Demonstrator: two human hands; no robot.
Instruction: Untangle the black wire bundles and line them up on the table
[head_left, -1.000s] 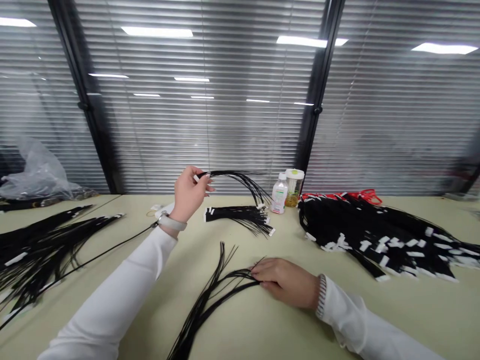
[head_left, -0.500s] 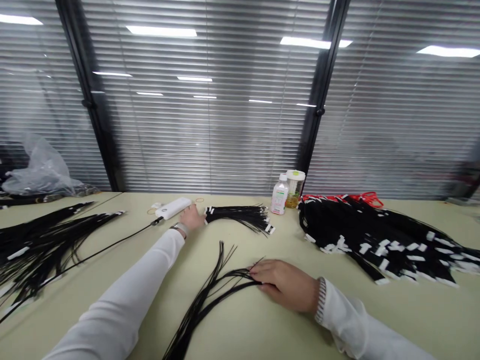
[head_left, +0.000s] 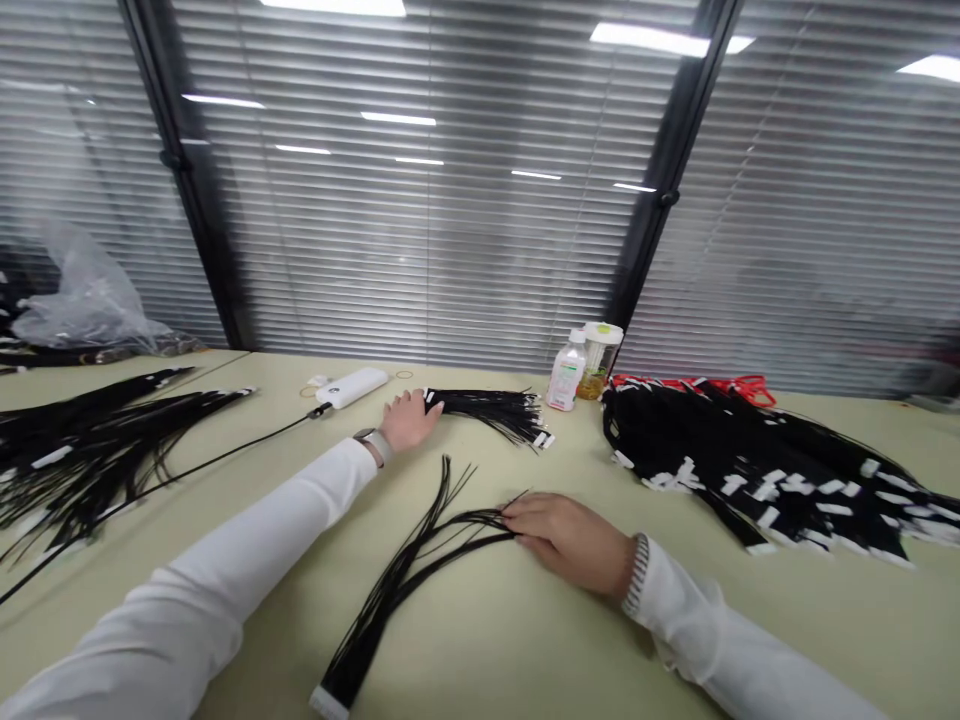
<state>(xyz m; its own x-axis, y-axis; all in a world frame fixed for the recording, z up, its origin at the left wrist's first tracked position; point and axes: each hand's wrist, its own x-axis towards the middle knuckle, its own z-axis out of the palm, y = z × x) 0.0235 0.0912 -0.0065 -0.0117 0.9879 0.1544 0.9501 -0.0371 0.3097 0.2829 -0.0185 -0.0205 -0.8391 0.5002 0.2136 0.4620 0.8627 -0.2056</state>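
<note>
My left hand reaches to the far middle of the table. Its fingers and thumb close at the left end of a short bundle of black cables with small white tags. Nearer to me lies another bundle of black cables, with a white connector at its near end and loose strands fanning out at the far end. My right hand rests palm down on the table, fingers together over the tips of the right-hand strands. The fingertips partly hide those tips.
A white power bank with a black cord lies left of my left hand. A pink-white bottle and a lidded jar stand at the back. Black cable piles lie at right and left; a clear plastic bag sits far left.
My left hand has moved right, from beside the power bank onto the far bundle's end. My right hand stays on the strands. The view has tilted down, showing the near bundle's white connector.
</note>
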